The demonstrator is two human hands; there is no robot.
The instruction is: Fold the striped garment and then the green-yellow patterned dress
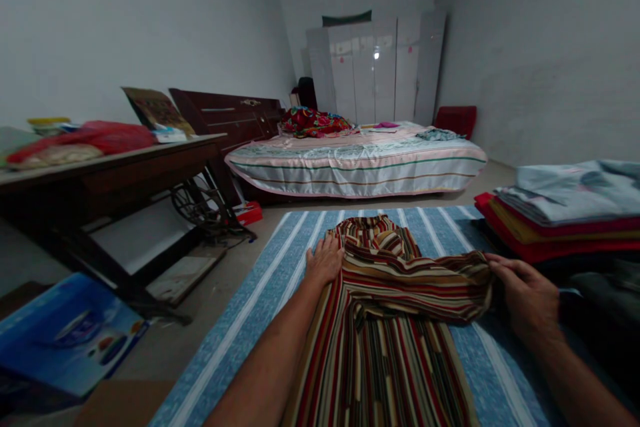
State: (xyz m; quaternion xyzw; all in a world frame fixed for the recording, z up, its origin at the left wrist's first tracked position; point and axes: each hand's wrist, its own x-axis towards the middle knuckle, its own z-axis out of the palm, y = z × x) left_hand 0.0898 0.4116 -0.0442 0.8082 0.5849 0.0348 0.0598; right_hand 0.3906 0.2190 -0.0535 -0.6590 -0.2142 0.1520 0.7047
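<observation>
A striped garment (385, 307) in red, brown and cream lies on a blue cloth with white stripes (250, 320). My left hand (325, 259) rests flat on the garment's left shoulder, fingers stretched out. My right hand (525, 293) pinches the end of a sleeve that is folded across the garment's body.
A stack of folded clothes (565, 210) sits at the right, red and yellow under pale blue. A dark wooden table (100, 173) with bags stands at the left. A bed (355, 160) and a white wardrobe (375, 67) are behind. A blue box (65, 333) lies at lower left.
</observation>
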